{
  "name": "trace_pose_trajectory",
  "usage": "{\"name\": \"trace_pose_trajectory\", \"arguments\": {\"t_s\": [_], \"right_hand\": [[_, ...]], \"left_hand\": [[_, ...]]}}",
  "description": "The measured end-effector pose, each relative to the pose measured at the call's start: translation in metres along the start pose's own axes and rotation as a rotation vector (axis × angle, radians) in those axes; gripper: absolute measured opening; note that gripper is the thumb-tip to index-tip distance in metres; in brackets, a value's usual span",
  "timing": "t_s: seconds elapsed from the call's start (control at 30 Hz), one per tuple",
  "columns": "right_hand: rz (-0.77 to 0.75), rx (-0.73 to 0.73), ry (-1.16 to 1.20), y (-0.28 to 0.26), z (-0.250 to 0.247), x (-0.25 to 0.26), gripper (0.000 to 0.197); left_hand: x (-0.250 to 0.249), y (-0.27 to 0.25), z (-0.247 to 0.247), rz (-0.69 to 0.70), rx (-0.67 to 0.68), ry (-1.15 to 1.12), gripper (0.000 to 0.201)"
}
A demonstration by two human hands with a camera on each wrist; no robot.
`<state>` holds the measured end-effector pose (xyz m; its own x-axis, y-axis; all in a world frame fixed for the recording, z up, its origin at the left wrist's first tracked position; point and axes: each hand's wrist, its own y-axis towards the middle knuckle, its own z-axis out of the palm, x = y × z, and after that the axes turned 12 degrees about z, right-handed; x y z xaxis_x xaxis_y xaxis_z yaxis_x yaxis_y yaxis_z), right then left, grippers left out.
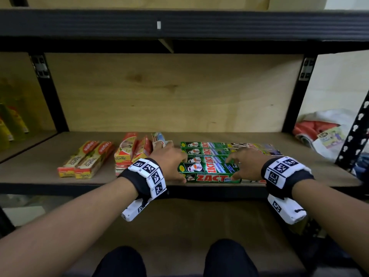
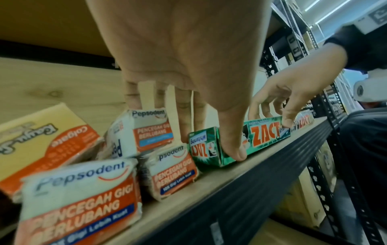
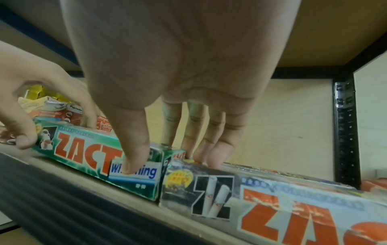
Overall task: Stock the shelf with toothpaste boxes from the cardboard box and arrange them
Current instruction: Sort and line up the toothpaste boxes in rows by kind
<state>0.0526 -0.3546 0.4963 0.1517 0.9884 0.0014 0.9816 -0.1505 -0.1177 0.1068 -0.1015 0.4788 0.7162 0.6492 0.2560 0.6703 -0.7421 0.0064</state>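
— Fingers first: how do they sit on the carton?

— Both hands are spread over the front green Zact box [image 1: 208, 172]. The left hand [image 1: 169, 159] has its thumb [image 2: 234, 149] pressed on the box's front face near the left end, with the other fingers curled down behind it, so it pinches that end. The right hand [image 1: 248, 164] does the same at the other end: thumb [image 3: 134, 159] on the "whitening" label, the remaining fingers [image 3: 215, 157] reaching down behind, their tips at the top of the grey Zact box [image 3: 293, 212] just to the right.

— And where is that box?

— Lying flat along the front edge of the wooden shelf [image 1: 40, 172], foremost in a row of green Zact boxes [image 1: 203, 151] lined up side by side behind it. The grey carton touches its right end.

— What lies to the left?

— Pepsodent boxes [image 2: 79, 199] in a loose, untidy pile, just beside the left hand. Further left, two yellow-and-red Colgate boxes [image 1: 85, 160] lie side by side, angled on the board.
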Motion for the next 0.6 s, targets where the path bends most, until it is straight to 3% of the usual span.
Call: {"name": "trace_pose_trajectory", "arguments": {"t_s": [0.17, 0.6], "right_hand": [[0.008, -0.008, 0.006, 0.007, 0.002, -0.001, 0.059], [0.006, 0.023, -0.058, 0.015, -0.002, 0.006, 0.059]], "left_hand": [[0.001, 0.005, 0.005, 0.035, 0.002, 0.028, 0.080], [0.005, 0.013, 0.003, 0.053, 0.015, 0.019, 0.069]]}}
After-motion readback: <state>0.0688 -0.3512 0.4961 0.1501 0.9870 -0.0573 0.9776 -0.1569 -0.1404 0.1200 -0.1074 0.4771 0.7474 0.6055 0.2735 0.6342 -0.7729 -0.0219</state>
